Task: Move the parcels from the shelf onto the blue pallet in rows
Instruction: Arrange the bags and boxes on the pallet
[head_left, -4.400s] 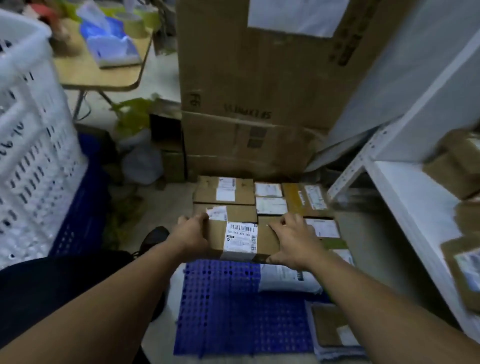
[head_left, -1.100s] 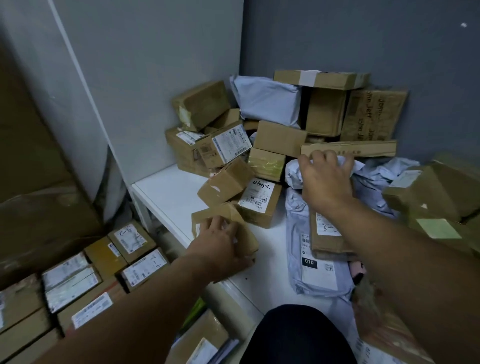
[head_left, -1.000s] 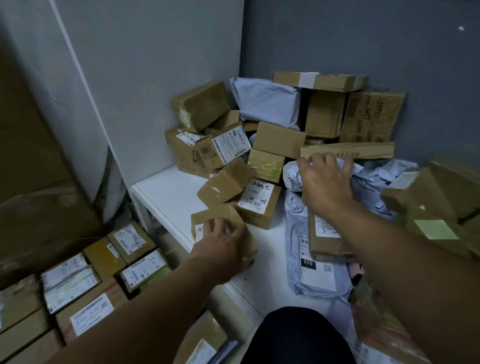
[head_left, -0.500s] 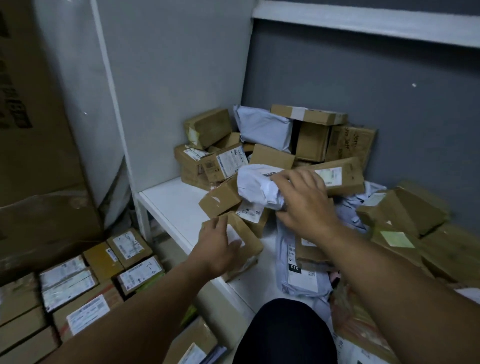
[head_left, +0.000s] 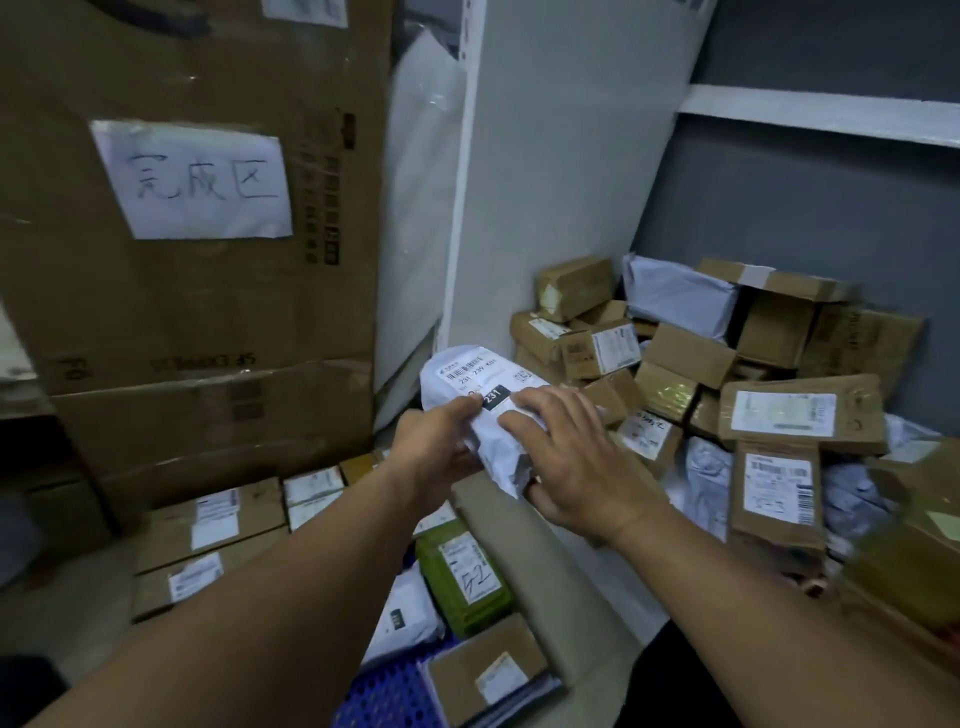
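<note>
Readable text first. The paper sign (head_left: 192, 179) taped to the big carton (head_left: 218, 322) on the left says "完成区", handwritten. The white poly mailer (head_left: 467, 379) has a shipping label: we read "231-239" in print plus a black tag "231"; the rest is too small. The green mailer (head_left: 465, 577) on the blue pallet (head_left: 387, 696) has "52" handwritten on its label. Labels on the pallet boxes (head_left: 208, 525) and the shelf pile (head_left: 685, 364) are barcodes and print we can't resolve.

Hands: both are on the white poly mailer, close together; we can't tell if they touch.
- Left hand (head_left: 431, 452) grips its left edge, thumb on top just beside the "231" tag, fingers curled under.
- Right hand (head_left: 576, 457) lies over the near end, fingers spread and nearly straight on top, thumb tucked beneath, so the mailer is pinched.

Mailer position: in the air, off the shelf (head_left: 524, 566), above the shelf's front left corner, with the pallet rows below and to the left. The label side faces up toward us. The long axis runs from the near end under our right hand up and away, leaning left, with the far end higher. The film is crumpled around the grip.

Pallet: brown boxes sit in rows at its far edge, labels up. A brown box (head_left: 488, 670) and a white mailer (head_left: 415, 597) lie nearer us, beside the green mailer.
</note>
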